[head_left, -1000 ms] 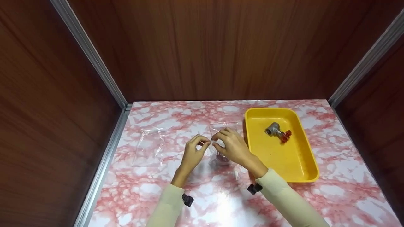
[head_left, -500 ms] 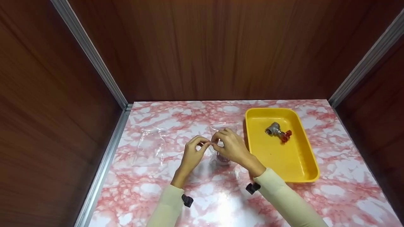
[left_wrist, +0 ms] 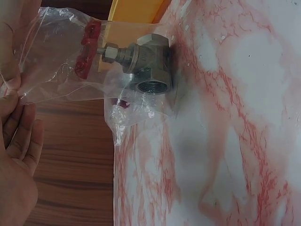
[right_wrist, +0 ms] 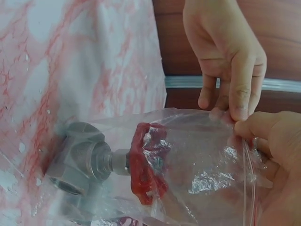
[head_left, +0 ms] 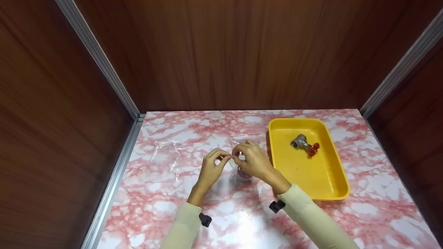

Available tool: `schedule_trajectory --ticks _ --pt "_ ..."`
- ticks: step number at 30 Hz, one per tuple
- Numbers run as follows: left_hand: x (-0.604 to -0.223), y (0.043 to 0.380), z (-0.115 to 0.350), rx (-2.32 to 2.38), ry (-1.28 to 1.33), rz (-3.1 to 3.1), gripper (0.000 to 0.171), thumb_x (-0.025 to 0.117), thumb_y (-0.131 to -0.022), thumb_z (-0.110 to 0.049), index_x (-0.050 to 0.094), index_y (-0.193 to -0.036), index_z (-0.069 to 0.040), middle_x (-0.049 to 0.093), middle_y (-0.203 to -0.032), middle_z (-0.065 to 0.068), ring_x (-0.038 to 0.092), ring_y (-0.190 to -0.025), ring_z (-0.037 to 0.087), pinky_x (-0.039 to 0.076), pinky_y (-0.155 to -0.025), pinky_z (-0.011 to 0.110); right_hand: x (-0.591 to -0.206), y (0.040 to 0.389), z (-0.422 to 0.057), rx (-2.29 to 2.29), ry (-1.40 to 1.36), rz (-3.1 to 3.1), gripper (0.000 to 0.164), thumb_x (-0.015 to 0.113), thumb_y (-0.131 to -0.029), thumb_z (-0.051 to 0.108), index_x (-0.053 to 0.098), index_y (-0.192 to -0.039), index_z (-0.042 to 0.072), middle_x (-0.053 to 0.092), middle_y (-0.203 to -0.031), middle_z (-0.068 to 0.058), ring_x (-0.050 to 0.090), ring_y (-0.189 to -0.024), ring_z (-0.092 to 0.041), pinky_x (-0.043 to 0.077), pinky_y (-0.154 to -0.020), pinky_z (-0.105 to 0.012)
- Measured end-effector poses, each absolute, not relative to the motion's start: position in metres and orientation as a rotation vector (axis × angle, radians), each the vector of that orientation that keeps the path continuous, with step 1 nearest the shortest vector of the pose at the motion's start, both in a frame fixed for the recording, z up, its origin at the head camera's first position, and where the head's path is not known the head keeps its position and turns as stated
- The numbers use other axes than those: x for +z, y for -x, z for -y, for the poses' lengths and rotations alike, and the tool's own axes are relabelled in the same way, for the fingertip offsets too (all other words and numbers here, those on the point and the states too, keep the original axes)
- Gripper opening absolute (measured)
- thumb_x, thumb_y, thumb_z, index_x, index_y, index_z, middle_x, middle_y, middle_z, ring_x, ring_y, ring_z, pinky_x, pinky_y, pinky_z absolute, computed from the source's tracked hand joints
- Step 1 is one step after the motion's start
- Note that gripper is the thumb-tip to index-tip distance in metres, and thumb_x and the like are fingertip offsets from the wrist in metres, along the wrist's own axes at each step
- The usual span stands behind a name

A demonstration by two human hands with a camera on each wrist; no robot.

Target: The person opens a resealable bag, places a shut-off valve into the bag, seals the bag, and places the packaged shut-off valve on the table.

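Note:
A gate valve (left_wrist: pixel 150 61) with a red handwheel (right_wrist: pixel 146 162) stands inside a clear zip bag (right_wrist: pixel 202 165), its metal body at the bag's bottom on the table. My left hand (head_left: pixel 211 167) pinches the bag's upper edge at one corner between thumb and fingers. Right beside it, my right hand (head_left: pixel 254 160) pinches the same edge, the fingertips of both hands meeting. A zip strip with a red line runs by the right hand in the right wrist view. In the head view the hands partly hide the bag and valve.
A yellow tray (head_left: pixel 304 180) on the right holds another valve with a red handwheel (head_left: pixel 313 149). A flat clear bag (head_left: pixel 164 162) lies at the left. Behind the hands lies another clear bag (head_left: pixel 246 137), partly covered. Brown panels (head_left: pixel 221 55) enclose the table.
My right hand has shifted slightly left, its fingertips closing up to those of the left hand at the bag's edge. The left hand stays nearly still.

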State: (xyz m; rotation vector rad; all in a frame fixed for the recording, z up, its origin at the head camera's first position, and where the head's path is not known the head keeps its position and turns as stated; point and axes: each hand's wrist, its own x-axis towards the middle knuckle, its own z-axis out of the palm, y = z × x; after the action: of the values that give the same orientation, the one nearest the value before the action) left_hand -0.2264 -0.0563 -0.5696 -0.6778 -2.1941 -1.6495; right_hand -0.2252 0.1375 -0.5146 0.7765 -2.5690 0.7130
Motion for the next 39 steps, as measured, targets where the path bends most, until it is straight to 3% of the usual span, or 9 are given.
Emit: schedule_trajectory --ticks 7,16,24,29,39 --pt "-0.57 0.225 0.058 -1.658 0.679 2.227 0.01 0.073 -0.101 -0.018 0.077 -0.102 -0.009 0.075 -0.102 0.003 0.07 -0.093 0.018 0.06 -0.087 0.032 -0.514 0.225 -0.142 0.773 -0.735 2.644 0.013 0.082 -0.087 0.017 0.075 -0.098 0.012 0.075 -0.098 -0.003 0.066 -0.099 -0.026 0.06 -0.084 -0.043" --pt "-0.571 0.225 0.058 -1.664 0.679 2.215 0.011 0.074 -0.101 -0.016 0.077 -0.101 -0.006 0.075 -0.1 0.004 0.069 -0.092 0.018 0.059 -0.086 0.03 -0.515 0.224 -0.144 0.755 -0.735 2.591 0.009 0.079 -0.082 0.009 0.073 -0.087 0.014 0.072 -0.088 0.0 0.062 -0.088 -0.022 0.057 -0.076 -0.039" --pt "-0.57 0.227 0.057 -1.667 0.666 2.187 0.007 0.075 -0.099 -0.012 0.078 -0.099 -0.006 0.075 -0.098 0.004 0.07 -0.09 0.021 0.06 -0.084 0.033 -0.513 0.224 -0.146 0.742 -0.749 2.59 0.006 0.08 -0.087 0.012 0.077 -0.091 0.011 0.075 -0.09 -0.001 0.064 -0.09 -0.023 0.058 -0.079 -0.041" --pt "-0.57 0.227 0.057 -1.661 0.662 2.195 0.006 0.075 -0.099 -0.013 0.078 -0.1 -0.008 0.075 -0.098 0.003 0.07 -0.089 0.02 0.06 -0.084 0.034 -0.509 0.224 -0.151 0.747 -0.73 2.654 0.014 0.084 -0.086 0.018 0.077 -0.096 0.013 0.076 -0.098 -0.001 0.065 -0.096 -0.025 0.059 -0.083 -0.043" --pt "-0.571 0.225 0.058 -1.661 0.676 2.216 0.008 0.072 -0.101 -0.014 0.076 -0.103 -0.007 0.075 -0.101 0.003 0.068 -0.093 0.016 0.059 -0.087 0.031 -0.508 0.224 -0.156 0.754 -0.722 2.636 0.005 0.08 -0.084 0.013 0.077 -0.088 0.015 0.074 -0.091 0.002 0.061 -0.089 -0.021 0.058 -0.075 -0.041"
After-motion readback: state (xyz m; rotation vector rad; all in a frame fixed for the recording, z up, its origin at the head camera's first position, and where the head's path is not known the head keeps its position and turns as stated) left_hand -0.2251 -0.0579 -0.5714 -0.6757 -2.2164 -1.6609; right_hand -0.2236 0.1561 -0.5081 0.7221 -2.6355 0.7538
